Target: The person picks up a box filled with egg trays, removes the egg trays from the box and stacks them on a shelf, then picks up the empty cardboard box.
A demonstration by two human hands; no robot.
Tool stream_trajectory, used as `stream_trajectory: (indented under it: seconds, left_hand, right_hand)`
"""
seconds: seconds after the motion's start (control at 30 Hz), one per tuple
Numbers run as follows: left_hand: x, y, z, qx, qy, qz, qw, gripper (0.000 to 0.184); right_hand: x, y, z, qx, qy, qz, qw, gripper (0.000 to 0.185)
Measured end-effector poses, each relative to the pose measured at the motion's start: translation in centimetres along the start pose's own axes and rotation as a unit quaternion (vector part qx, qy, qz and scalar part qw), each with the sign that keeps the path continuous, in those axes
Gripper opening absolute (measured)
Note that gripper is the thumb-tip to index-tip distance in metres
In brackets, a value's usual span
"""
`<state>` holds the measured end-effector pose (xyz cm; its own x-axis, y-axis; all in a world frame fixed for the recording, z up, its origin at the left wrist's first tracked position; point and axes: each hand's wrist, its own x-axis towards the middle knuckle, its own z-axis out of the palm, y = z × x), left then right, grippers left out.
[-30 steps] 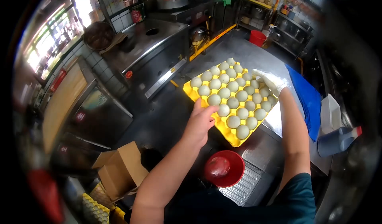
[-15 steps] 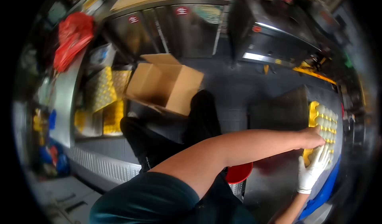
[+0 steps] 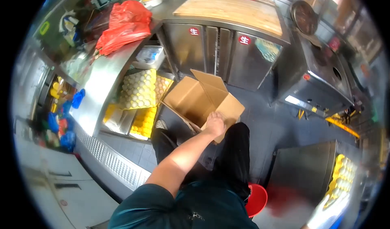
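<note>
Left hand (image 3: 215,124) on the box (image 3: 187,97), right hand (image 3: 331,210) by the eggs (image 3: 346,174)

In the head view, the left hand looks clamped on the near flap of the open box, on the floor before the legs (image 3: 232,155); a hard pull could tear the flap or tip the box. Well apart, the gloved right hand blurs at the near end of the yellow tray (image 3: 332,187), so I cannot tell whether it grips. The tray, bearing the eggs, lies on the steel counter (image 3: 300,168) at the view's edge; with the arms spread, a careless shove could slide it and crack shells. The red bucket (image 3: 256,200) sits beside the legs, where a misstep could knock it
</note>
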<state>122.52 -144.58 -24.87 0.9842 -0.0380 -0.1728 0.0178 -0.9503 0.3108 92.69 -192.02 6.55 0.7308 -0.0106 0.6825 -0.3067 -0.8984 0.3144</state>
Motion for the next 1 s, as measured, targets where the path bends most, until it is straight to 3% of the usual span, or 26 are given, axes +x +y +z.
stream_trajectory:
  seconds: [0.07, 0.1, 0.2, 0.33, 0.53, 0.57, 0.67, 0.7, 0.77, 0.83, 0.87, 1.0]
  left_hand:
    - [0.4, -1.6, 3.2, 0.011, 0.017, -0.064, 0.998, 0.092]
    - [0.5, -2.0, 3.6, 0.016, 0.024, -0.096, 0.995, 0.095]
    - [0.8, -2.6, 3.2, -0.051, -0.107, -0.196, 0.973, 0.101]
    - [2.8, -7.5, 8.5, -0.089, -0.105, -0.266, 0.954, 0.102]
    - [1.4, -7.9, 7.1, -0.073, -0.157, -0.189, 0.967, 0.045]
    - [2.2, -9.4, 11.4, -0.064, -0.094, -0.179, 0.977, 0.032]
    - [0.9, -10.3, 11.1, -0.033, -0.075, -0.133, 0.988, 0.031]
    - [-0.9, -9.7, 7.6, -0.027, -0.08, -0.1, 0.991, 0.028]
    - [-1.5, -11.7, 10.7, -0.013, -0.03, -0.07, 0.997, 0.027]
    - [-4.0, -12.3, 9.5, -0.004, -0.004, -0.042, 0.999, 0.023]
    - [-5.1, -11.8, 7.9, 0.022, -0.027, -0.049, 0.998, 0.021]
    - [-12.2, -10.2, -1.8, -0.005, 0.07, 0.056, 0.996, 0.017]
  right_hand:
    - [4.1, -5.9, -3.9, 0.061, -0.048, -0.049, 0.996, 0.075]
    - [3.8, -8.0, -2.5, 0.138, 0.019, -0.008, 0.99, 0.066]
    - [-1.0, -6.5, 0.3, 0.012, -0.128, 0.012, 0.992, 0.067]
    - [-2.0, -6.8, 1.2, 0.014, -0.161, 0.025, 0.987, 0.068]
    - [-3.5, -7.6, 1.3, 0.099, -0.17, 0.037, 0.98, 0.063]
    - [-3.7, -7.8, 1.4, 0.127, -0.168, 0.044, 0.976, 0.062]
    - [-3.4, -8.6, 2.2, 0.15, -0.168, 0.013, 0.974, 0.061]
    - [-3.5, -9.0, 2.5, 0.162, -0.164, 0.011, 0.973, 0.06]
    - [-4.2, -9.4, 3.1, 0.172, -0.165, 0.013, 0.971, 0.06]
    - [-4.5, -10.1, 3.9, 0.197, -0.171, 0.007, 0.965, 0.06]
    - [-4.2, -10.6, 4.2, 0.215, -0.173, 0.001, 0.961, 0.06]
    - [-2.9, -13.7, 5.6, 0.278, -0.173, -0.038, 0.944, 0.061]
